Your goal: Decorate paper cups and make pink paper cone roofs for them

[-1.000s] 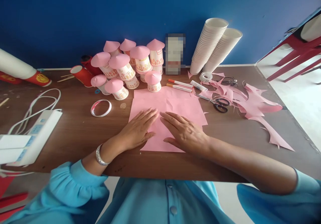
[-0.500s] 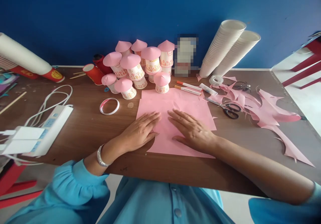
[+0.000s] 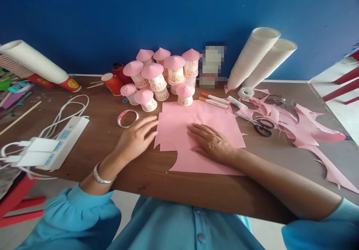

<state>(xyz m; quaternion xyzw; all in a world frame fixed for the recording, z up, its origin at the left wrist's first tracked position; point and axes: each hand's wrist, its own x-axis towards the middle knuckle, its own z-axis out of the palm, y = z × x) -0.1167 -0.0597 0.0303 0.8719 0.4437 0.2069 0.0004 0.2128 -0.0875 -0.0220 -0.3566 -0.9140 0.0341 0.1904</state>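
Note:
A pink paper sheet (image 3: 179,125) lies flat on the brown table (image 3: 92,149), with a round piece cut out of its near left corner. My right hand (image 3: 211,142) rests flat on the sheet, fingers stretched out. My left hand (image 3: 136,138) hovers just left of the sheet over the bare wood, fingers spread and holding nothing. A tape ring (image 3: 128,118) lies just beyond its fingertips. Behind the sheet stands a cluster of paper cups with pink cone lids (image 3: 161,78).
Black-handled scissors (image 3: 259,125), two markers (image 3: 214,100) and pink paper scraps (image 3: 305,126) lie to the right. Two leaning stacks of white cups (image 3: 259,55) rest against the blue wall. A white power strip with cables (image 3: 54,141) sits at the left.
My left hand has lifted off the pink sheet and moved left toward the tape ring, uncovering the cut-out corner. My right hand stays flat on the sheet.

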